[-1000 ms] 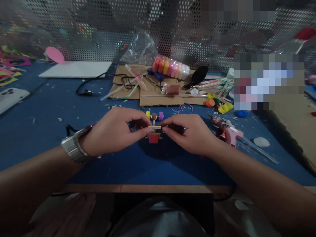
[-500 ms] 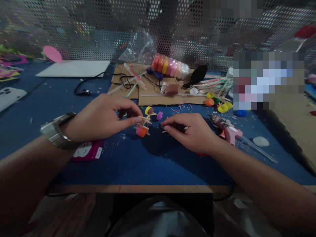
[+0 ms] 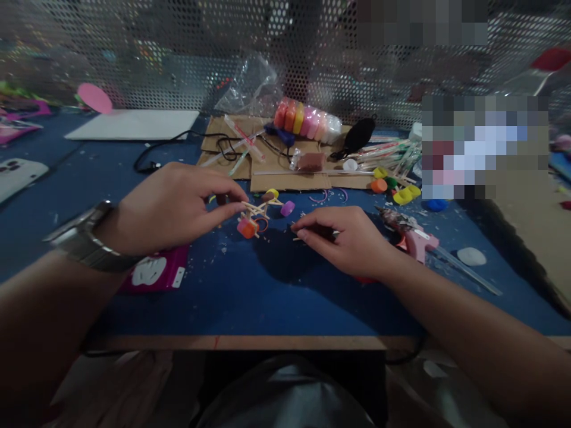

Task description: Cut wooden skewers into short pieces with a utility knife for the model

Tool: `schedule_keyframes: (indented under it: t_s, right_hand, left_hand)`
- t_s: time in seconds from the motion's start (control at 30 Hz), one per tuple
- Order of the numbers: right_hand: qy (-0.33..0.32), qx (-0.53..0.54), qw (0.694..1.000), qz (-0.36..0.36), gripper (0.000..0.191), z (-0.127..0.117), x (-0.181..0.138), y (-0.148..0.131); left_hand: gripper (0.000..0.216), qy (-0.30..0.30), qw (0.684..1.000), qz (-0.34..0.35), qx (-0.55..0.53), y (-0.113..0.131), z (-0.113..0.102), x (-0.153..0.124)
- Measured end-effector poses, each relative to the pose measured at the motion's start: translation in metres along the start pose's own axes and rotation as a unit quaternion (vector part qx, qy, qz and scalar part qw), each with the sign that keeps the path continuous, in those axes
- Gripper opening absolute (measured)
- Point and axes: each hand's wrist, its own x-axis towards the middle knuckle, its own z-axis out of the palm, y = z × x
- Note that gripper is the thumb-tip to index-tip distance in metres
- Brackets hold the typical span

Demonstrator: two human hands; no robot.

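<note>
My left hand [image 3: 178,208], with a metal watch [image 3: 96,241] on its wrist, pinches a small frame of wooden sticks [image 3: 255,210] between thumb and forefinger. Round pieces like bottle caps sit on the frame: a pink and orange one [image 3: 247,228] in front, a yellow one [image 3: 272,194] behind, and a purple one [image 3: 288,208] on the right. My right hand [image 3: 350,241] is closed just right of the frame and apart from it. A thin pale stick [image 3: 297,239] pokes out beneath its thumb; most of it is hidden by the fingers.
A pink glue gun [image 3: 419,241] with a clear glue stick [image 3: 468,273] lies to the right. Cardboard [image 3: 289,181] at the back bears bagged clay, straws and a cord. Loose caps [image 3: 405,194] lie beside it. A magenta packet [image 3: 178,261] is under my left wrist; a phone [image 3: 20,175] is far left.
The stick frame has tipped and shifted slightly left, together with my left hand. Its pink and orange cap is a little higher. My right hand has hardly moved.
</note>
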Motion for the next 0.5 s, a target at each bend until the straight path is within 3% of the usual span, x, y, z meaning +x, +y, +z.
schedule_keyframes:
  t_s: [0.23, 0.37, 0.5]
  right_hand:
    - [-0.005, 0.000, 1.000, 0.006, 0.016, 0.000, 0.001, 0.001]
    - [-0.007, 0.000, 1.000, 0.005, 0.015, 0.000, 0.001, 0.001]
    - [-0.009, -0.012, 1.000, 0.019, 0.015, -0.002, 0.002, 0.002]
  left_hand:
    - [0.037, 0.008, 0.999, -0.017, 0.051, -0.003, -0.001, 0.000]
    - [0.033, 0.050, 0.997, -0.021, 0.053, 0.005, -0.003, -0.003]
    - [0.023, 0.070, 0.997, 0.039, 0.018, 0.027, -0.003, -0.008]
